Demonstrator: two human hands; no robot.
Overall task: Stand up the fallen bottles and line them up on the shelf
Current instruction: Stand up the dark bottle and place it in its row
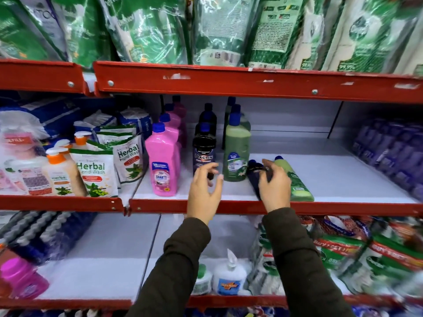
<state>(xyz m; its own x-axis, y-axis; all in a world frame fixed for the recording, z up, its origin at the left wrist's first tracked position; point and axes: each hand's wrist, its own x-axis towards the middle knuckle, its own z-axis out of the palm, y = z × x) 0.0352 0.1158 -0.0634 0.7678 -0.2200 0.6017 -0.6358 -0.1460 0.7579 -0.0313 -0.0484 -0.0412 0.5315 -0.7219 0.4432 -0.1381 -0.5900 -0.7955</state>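
Note:
On the middle shelf (343,179) stand rows of pink bottles (163,161), dark Bactin bottles (203,152) and green bottles (237,154), all upright with blue caps. Right of them two bottles lie on their sides: a dark bottle (255,173) and a green bottle (295,181). My right hand (274,186) is closed around the fallen dark bottle, fingers over its top. My left hand (204,191) hovers with fingers spread just in front of the standing dark bottle, holding nothing.
Herbal hand wash pouches (96,170) and pump bottles (58,170) fill the left bay. Purple bottles (393,154) line the right end. The red shelf lip (229,205) runs along the front. Green refill packs (229,30) hang overhead; more packs and bottles sit below.

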